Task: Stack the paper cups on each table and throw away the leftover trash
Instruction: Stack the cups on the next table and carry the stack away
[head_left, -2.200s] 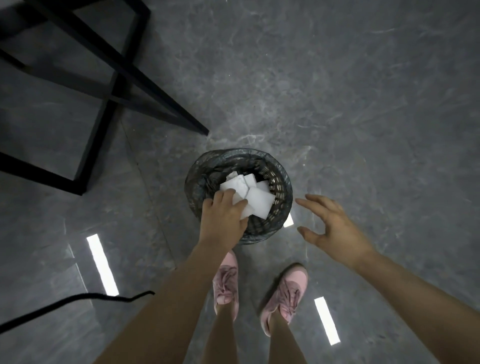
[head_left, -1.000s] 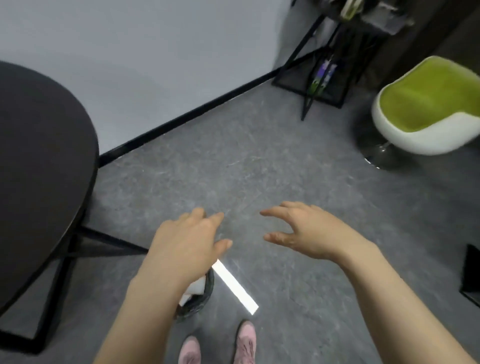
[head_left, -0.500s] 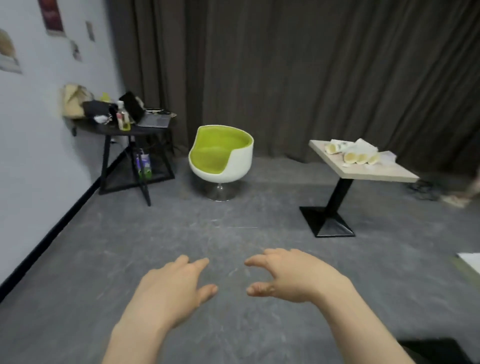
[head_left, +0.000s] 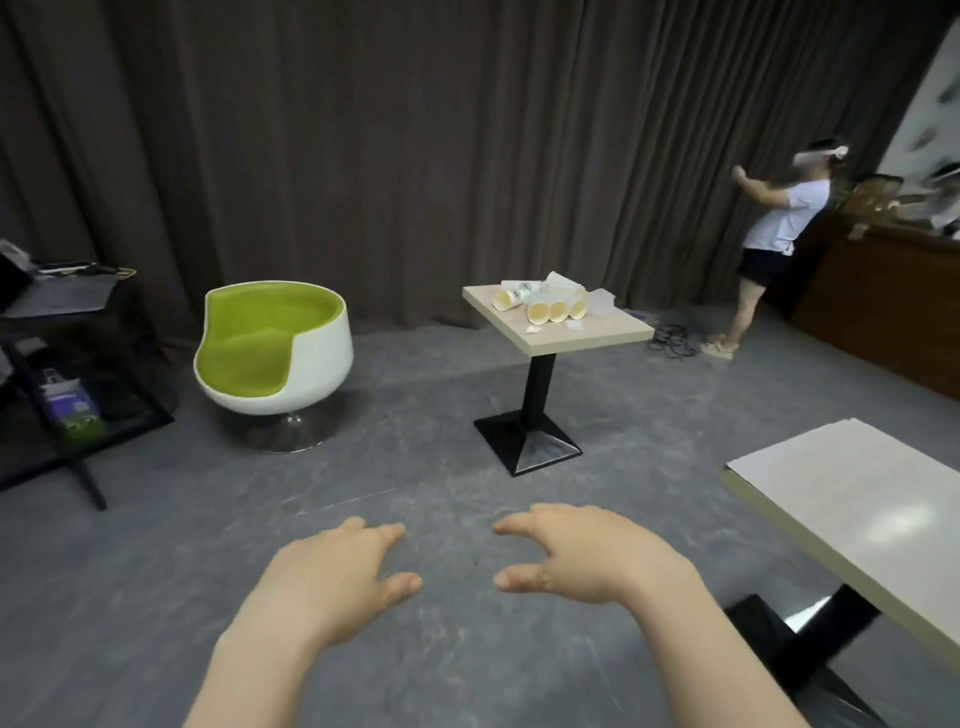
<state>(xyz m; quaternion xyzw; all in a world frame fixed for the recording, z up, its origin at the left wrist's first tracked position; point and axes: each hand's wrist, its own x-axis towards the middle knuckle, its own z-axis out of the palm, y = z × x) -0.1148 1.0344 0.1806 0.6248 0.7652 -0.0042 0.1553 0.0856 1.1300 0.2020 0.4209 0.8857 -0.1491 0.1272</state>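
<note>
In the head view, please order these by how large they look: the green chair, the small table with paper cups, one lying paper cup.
1. Green chair.
2. Small table: looks only somewhat smaller, and it stands farther away, so this order is unsure.
3. Paper cup: clearly smallest.

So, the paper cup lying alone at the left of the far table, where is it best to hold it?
Probably round its side wall, from above: the lone paper cup lies tipped, mouth facing the camera, slightly apart from the others.

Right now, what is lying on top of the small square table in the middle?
Four paper cups lie tipped over on the small square table, with crumpled white trash behind them. Anything behind that pile is hidden.
</note>
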